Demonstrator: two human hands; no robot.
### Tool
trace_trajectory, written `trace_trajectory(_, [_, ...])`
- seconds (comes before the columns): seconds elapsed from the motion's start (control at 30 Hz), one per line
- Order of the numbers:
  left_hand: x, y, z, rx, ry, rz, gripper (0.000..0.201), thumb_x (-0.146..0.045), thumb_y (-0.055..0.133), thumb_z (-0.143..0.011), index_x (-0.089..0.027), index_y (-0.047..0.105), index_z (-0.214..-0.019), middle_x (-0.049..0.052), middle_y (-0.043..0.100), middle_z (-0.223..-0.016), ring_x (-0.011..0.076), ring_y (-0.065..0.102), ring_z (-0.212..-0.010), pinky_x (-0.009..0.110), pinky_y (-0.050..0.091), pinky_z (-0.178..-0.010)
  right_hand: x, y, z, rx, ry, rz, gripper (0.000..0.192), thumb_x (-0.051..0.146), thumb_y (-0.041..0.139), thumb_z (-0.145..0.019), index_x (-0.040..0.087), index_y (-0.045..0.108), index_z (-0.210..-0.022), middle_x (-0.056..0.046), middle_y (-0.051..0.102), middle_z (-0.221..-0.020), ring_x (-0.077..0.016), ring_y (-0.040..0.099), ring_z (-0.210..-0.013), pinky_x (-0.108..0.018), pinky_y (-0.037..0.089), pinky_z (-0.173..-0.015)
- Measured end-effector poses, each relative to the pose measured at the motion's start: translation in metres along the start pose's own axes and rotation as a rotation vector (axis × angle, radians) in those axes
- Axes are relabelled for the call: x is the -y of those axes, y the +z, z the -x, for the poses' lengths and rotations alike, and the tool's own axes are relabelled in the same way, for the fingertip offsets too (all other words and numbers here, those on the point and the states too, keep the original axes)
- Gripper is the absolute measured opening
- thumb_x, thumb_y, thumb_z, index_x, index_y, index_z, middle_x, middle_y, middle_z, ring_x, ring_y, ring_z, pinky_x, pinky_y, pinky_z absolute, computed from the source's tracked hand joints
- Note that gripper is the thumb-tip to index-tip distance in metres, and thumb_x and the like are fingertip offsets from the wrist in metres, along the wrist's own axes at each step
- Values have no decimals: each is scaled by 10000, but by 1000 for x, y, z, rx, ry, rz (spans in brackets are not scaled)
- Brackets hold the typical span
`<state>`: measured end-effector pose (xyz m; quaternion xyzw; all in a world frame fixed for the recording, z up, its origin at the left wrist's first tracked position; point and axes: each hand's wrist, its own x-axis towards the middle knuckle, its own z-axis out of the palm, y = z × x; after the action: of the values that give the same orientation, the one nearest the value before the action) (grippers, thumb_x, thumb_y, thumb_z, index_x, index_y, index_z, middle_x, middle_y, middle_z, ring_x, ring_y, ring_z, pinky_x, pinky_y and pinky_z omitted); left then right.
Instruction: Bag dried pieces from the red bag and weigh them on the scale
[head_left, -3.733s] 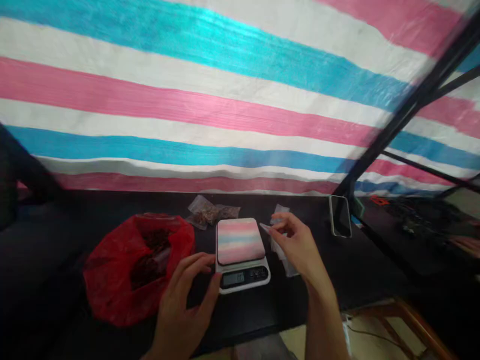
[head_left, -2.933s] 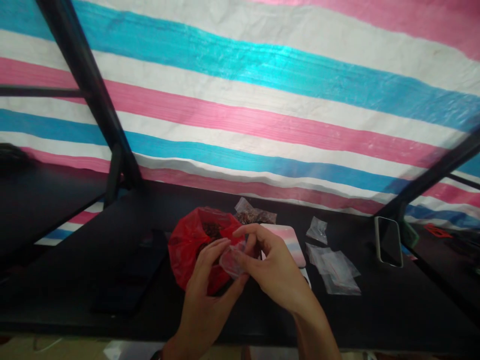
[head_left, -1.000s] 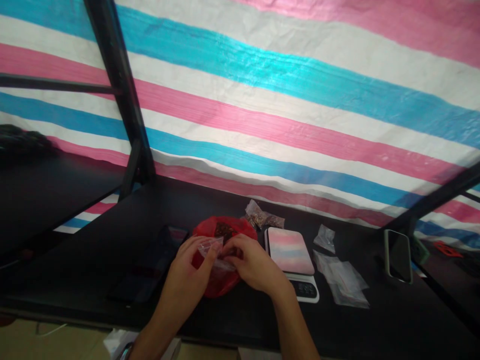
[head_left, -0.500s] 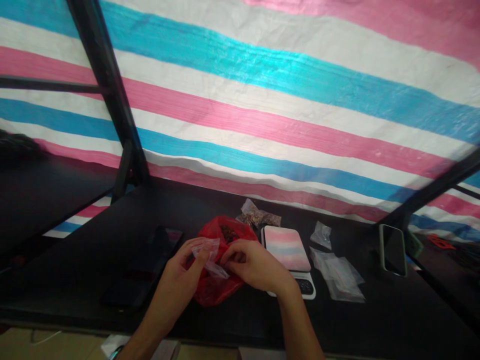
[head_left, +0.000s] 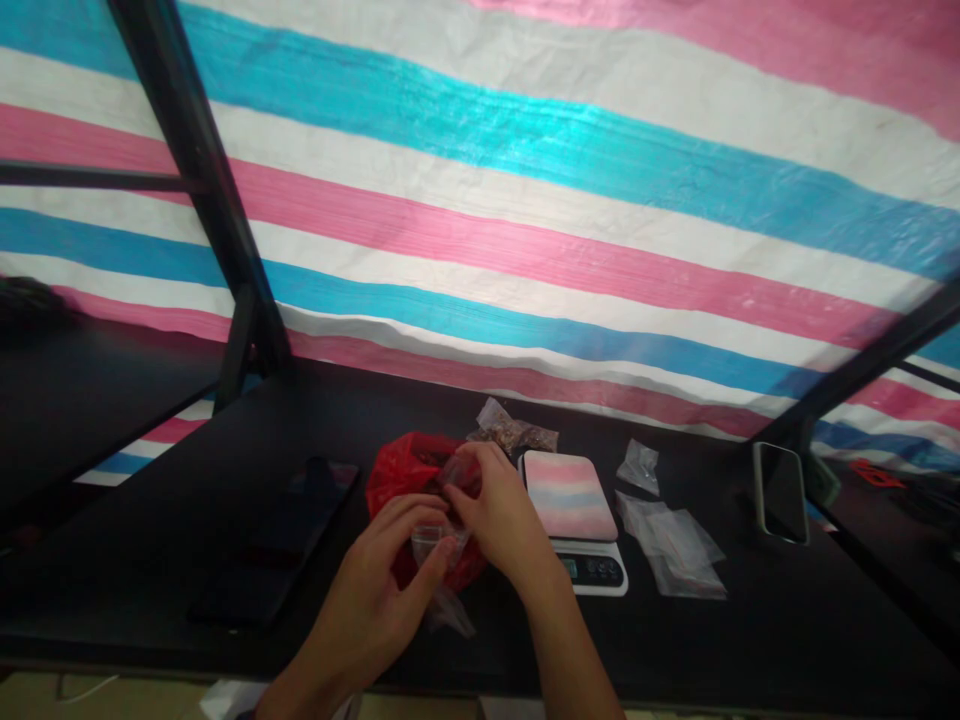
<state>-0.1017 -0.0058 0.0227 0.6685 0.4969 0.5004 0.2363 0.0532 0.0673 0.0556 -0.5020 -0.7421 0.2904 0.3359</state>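
Over black table (head_left: pixel 150 520), both hands pinch clear bag (head_left: pixel 439 540).

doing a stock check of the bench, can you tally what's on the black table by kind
red plastic bag: 1
clear plastic pouch held in both hands: 1
clear filled pouches behind the scale: 2
pile of empty clear pouches, number unclear: 1
white digital scale: 1
phones, one at right, one dark at left: 2
total: 8

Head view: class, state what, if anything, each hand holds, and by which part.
Both the left hand and the right hand pinch a small clear plastic bag at its upper edge, over the red bag.
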Motion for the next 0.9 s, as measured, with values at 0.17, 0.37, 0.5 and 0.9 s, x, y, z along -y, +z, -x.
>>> trace_trajectory(0.17, [14, -3, 0, -92, -128, -49, 358, -566, 605, -989, -266, 795, -944, 113, 729, -1365, 358, 633, -1331, 598, 433, -1192, 0, 1, 0, 39, 72, 216, 378, 84, 713, -914, 182, 677, -1278, -117, 666, -1324, -288, 683, -1184, -417, 521, -1042])
trace_trajectory(0.37, [19, -5, 1, -329, -158, -99, 440, -628, 590, -958, -248, 812, -950, 144, 750, -1314, 396, 609, -1289, 651, 405, -1180, 5, 6, -8, -155, 196, 357, 329, 168, 718, -961, 168, 682, -1288, -130, 681, -1311, -316, 690, -1214, -407, 544, -1003])
trace_trajectory(0.5, [26, 2, -5, -411, -215, -58, 468, -657, 611, -912, -237, 817, -928, 152, 754, -1329, 428, 567, -1351, 692, 294, -1243, 10, 19, -18, -200, 218, 425, 190, 237, 695, -1002, 183, 717, -1183, -136, 689, -1259, -315, 706, -1148, -401, 547, -948])
trace_trajectory(0.9, [22, 10, -15, -444, -422, 514, 545, -684, 738, -835, -187, 826, -1041, 120, 816, -1165, 332, 736, -1145, 451, 565, -1049, 6, 22, -30, -26, 107, 190, 73, 181, 790, -922, 201, 803, -991, -86, 815, -1088, -244, 735, -1064, -340, 507, -959])
